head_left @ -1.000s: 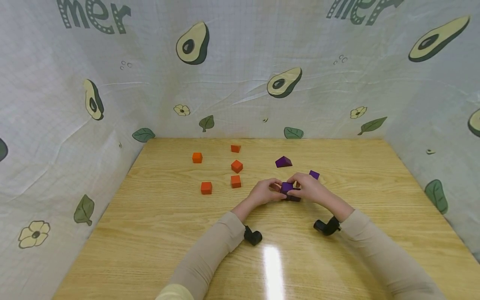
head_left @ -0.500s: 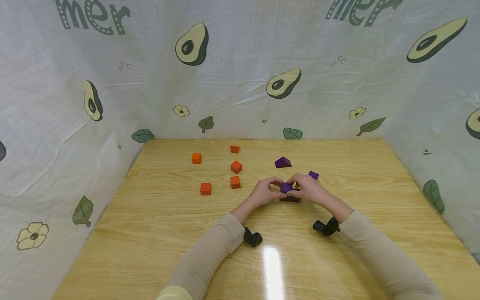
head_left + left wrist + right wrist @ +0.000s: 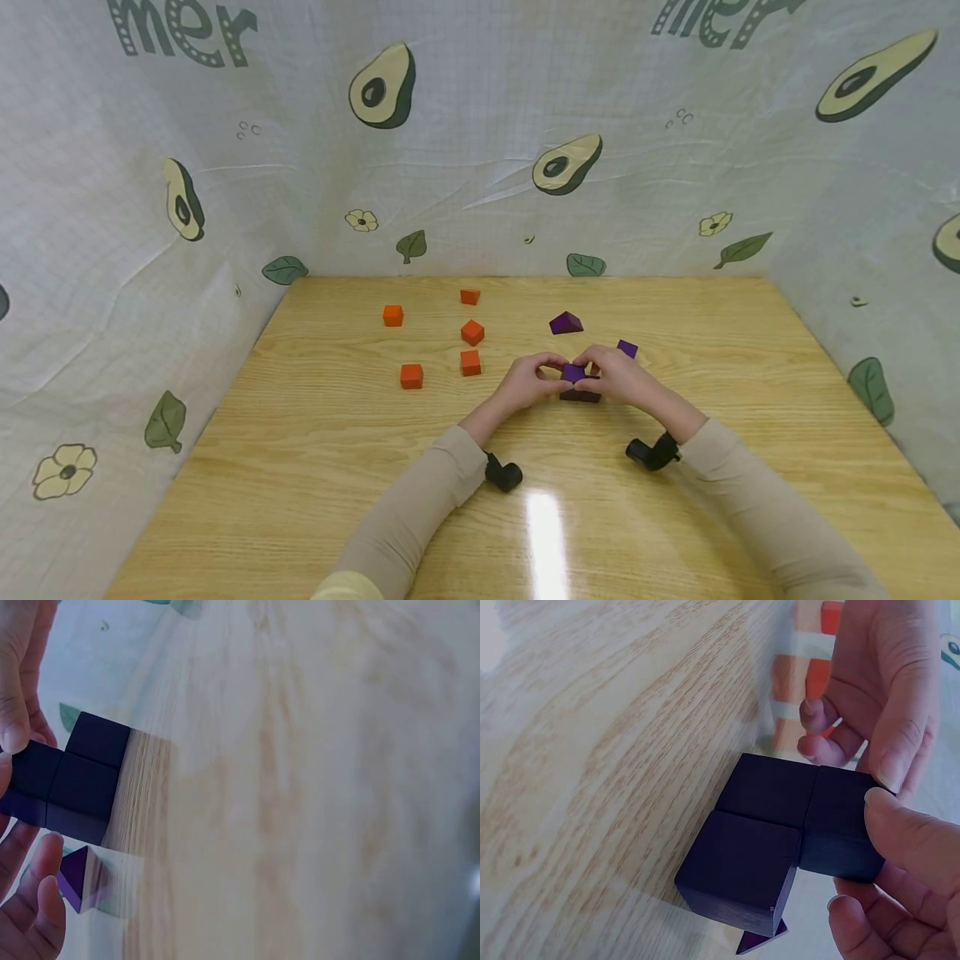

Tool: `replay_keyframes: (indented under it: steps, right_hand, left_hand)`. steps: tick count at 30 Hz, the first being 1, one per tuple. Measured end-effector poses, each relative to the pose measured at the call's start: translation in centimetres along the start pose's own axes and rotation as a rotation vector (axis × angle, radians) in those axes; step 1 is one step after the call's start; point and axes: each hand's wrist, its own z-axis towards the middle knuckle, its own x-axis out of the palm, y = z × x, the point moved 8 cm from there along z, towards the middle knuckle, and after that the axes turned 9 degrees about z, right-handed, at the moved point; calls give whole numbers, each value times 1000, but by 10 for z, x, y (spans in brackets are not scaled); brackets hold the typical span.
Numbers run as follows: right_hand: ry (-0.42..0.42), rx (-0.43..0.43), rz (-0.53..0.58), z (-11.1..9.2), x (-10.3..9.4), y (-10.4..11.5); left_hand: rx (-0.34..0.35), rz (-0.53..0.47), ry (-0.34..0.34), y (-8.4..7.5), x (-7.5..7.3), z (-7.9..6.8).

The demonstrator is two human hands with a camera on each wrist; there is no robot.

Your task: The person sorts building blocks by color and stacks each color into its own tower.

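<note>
Pinching top purple cube (image 3: pixel 573 372) with left hand (image 3: pixel 525 383) and right hand (image 3: pixel 618 372) together; setting both thumbs on near face, tips just beside each other, with curled fingers reaching round toward the back; cannot tell exact finger contact there, hidden by the cube; probably gripping from both sides to keep it square and stop any tipping. Seated, going by wrist views, on left lower cube (image 3: pixel 769 787), below and between both hands, edges close to flush; next to that, under right hand, see right lower cube (image 3: pixel 739 866), packed tight against its neighbour with bare top; likely set so close to make a steady base. Note purple prism (image 3: pixel 566 323) beyond the gap between hands, clear of the grip; also purple piece (image 3: pixel 627 348) just past right hand, partly covered by it; maybe left near for easy reach. Find five orange blocks (image 3: pixel 470 363) ahead and to the left of left hand, spread apart on wooden table (image 3: pixel 300 492), untouched; presumably parked there to stay out of the way.
</note>
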Motion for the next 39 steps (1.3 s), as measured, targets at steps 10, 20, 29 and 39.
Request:
replay_keyframes:
  steps: [10, 20, 29, 39]
  right_hand:
    - [13, 15, -14, 0, 0, -1]
    - [19, -21, -62, -5, -7, 0]
    - [-16, -9, -119, -13, -38, -22]
    - [-36, 127, -131, -16, -54, -64]
  left_hand:
    - [6, 1, 15, -1, 1, 1]
    - [7, 29, 13, -3, 0, 0]
    - [0, 40, 16, -3, 0, 1]
    - [-7, 39, 19, -3, -1, -1]
